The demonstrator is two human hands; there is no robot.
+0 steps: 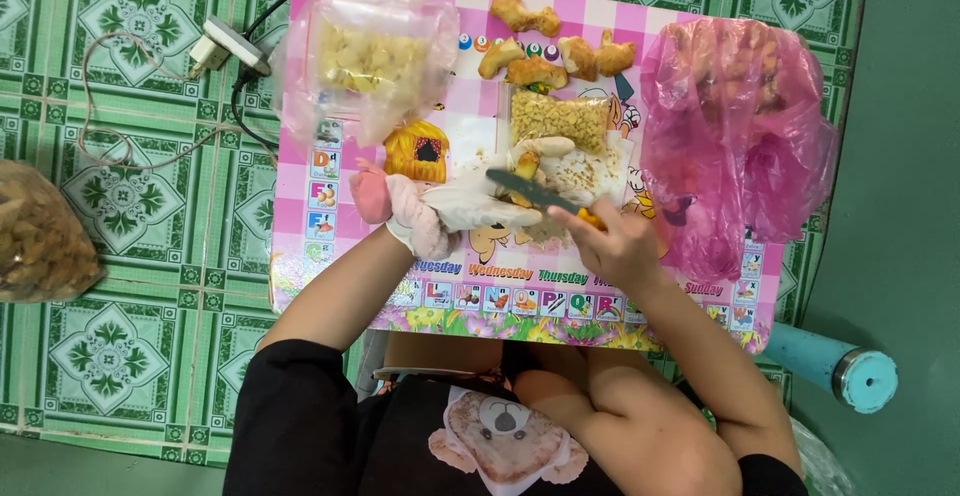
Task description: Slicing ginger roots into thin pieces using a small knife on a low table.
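Note:
My left hand [470, 196], in a white glove with a pink cuff, holds a small yellow-brown fruit piece [527, 164] on the pink picture table [340, 246]. My right hand [615, 246] is bare and grips a knife by its orange handle; the dark blade [530, 190] lies across the gloved fingers by the fruit. A small heap of cut pale bits [585, 171] lies just beyond the blade. Several whole brown fruits [545, 51] sit at the table's far edge.
A clear bag of yellow pieces [375, 56] lies far left on the table, a pink plastic bag [735, 126] on the right. A small packet of chopped pieces [560, 118] sits mid-table. On the green tiled floor: a power adapter with cables [225, 48], a bag of brown fruit [35, 236], a teal cylinder [835, 361].

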